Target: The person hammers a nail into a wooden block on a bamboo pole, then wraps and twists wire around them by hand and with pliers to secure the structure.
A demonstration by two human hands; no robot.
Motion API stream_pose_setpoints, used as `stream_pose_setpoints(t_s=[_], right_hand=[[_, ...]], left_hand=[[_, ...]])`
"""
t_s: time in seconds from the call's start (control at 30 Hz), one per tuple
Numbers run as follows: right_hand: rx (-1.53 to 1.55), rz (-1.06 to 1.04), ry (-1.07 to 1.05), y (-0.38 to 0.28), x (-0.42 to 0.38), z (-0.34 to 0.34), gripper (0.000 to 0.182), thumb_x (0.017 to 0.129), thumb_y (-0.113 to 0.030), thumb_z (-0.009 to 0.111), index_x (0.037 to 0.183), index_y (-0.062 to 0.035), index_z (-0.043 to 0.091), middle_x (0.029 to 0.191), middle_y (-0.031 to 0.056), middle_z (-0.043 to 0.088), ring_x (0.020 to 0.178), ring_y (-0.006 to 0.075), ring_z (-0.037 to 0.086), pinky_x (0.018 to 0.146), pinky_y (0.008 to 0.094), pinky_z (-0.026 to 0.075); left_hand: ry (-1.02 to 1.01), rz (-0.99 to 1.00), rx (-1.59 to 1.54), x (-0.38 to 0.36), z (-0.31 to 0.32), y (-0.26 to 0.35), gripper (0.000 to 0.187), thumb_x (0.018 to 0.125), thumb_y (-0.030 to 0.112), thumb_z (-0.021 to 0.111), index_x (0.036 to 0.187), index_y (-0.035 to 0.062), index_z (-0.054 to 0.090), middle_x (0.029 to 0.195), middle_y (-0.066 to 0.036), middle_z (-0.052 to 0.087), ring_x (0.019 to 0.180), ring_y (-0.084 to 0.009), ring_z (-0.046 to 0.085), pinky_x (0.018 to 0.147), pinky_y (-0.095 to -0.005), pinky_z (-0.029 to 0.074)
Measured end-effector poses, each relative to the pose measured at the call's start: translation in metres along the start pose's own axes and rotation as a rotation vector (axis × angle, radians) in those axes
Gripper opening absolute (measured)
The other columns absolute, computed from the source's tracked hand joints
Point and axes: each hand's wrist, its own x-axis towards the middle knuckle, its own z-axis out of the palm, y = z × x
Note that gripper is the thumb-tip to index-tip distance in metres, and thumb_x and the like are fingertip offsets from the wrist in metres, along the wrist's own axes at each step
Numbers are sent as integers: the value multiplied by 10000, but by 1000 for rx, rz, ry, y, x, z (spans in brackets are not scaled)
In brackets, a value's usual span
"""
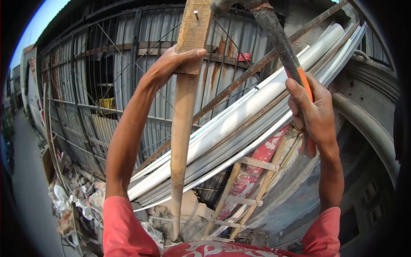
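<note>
My left hand (177,60) is wrapped round the lower end of a wooden plank (195,32), its thumb across the front. A nail (196,15) sticks out of the plank near the top of the view. Below my fingers, the plank overlaps the top of an upright bamboo pole (180,128), which reaches down toward the ground. My right hand (311,107) is closed round the orange and black handle of a hammer (278,38). The hammer's head is at the top edge, right beside the plank, partly cut off.
Long white pipes (239,124) slant up to the right behind the pole. A bamboo ladder (231,200) stands lower right. Behind is a barred corrugated metal wall (90,85). Rubble (77,205) lies at lower left, beside a paved lane (32,184).
</note>
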Motion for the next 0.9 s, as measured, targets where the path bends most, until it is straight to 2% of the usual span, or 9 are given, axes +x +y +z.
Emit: stream_pose_setpoints(t_s=[0.23,0.27,0.33,0.4,0.47,0.53,0.63,0.83,0.9], right_hand=[[-62,-672,271,-49,19,-4,327,936,-336,483,938,-11,526,572,9,420,398,42,397,374,190,327],[112,-717,-221,-64,43,-51,264,937,-284,471,813,-51,477,566,15,410,409,78,420,403,216,360],[200,-649,-247,-71,62,-98,238,927,-237,454,751,-79,425,560,32,407,435,112,437,443,232,376],[-155,-763,326,-93,62,-87,247,921,-246,465,773,-48,458,536,20,397,446,125,427,459,228,369],[121,-946,190,-66,46,5,293,898,-301,559,830,-17,537,503,25,489,391,102,462,379,250,360],[-765,-682,23,-22,50,9,289,887,-281,572,820,-1,549,471,64,476,420,153,508,413,313,384],[-905,-594,-78,-17,39,5,298,870,-288,601,868,8,567,491,85,477,450,158,521,446,327,390],[-128,-637,250,-99,24,0,382,954,-388,395,924,-26,512,581,1,406,406,55,344,414,193,323],[-17,-712,-143,-100,62,-68,415,958,-411,355,849,-28,473,583,3,405,412,72,341,428,204,330]], left_hand=[[-41,19,76,-2,2,15,785,654,503,730,1134,-68,486,994,-169,556,961,-232,565,834,-312,454],[-49,15,84,-4,3,16,776,655,496,733,1132,-65,489,993,-167,559,951,-227,570,835,-313,455],[-43,23,86,-2,2,18,770,642,492,745,1123,-57,502,998,-160,574,935,-223,582,832,-313,462],[-45,25,83,-2,1,15,763,630,489,758,1115,-49,516,1003,-152,590,919,-218,594,829,-314,470],[-21,40,75,0,3,11,736,631,481,760,1093,-45,531,993,-147,596,899,-206,600,815,-302,477],[-32,36,73,1,3,14,735,629,478,763,1092,-44,533,988,-147,598,894,-201,602,812,-299,480],[-22,90,85,10,5,26,740,623,470,771,1092,-51,534,977,-148,601,884,-196,607,811,-295,482],[-28,49,63,3,3,12,797,606,459,787,1105,-96,509,974,-167,600,892,-217,608,812,-299,482],[-36,63,124,3,3,9,768,662,472,731,1148,-65,475,1006,-152,562,941,-220,572,837,-312,459]])
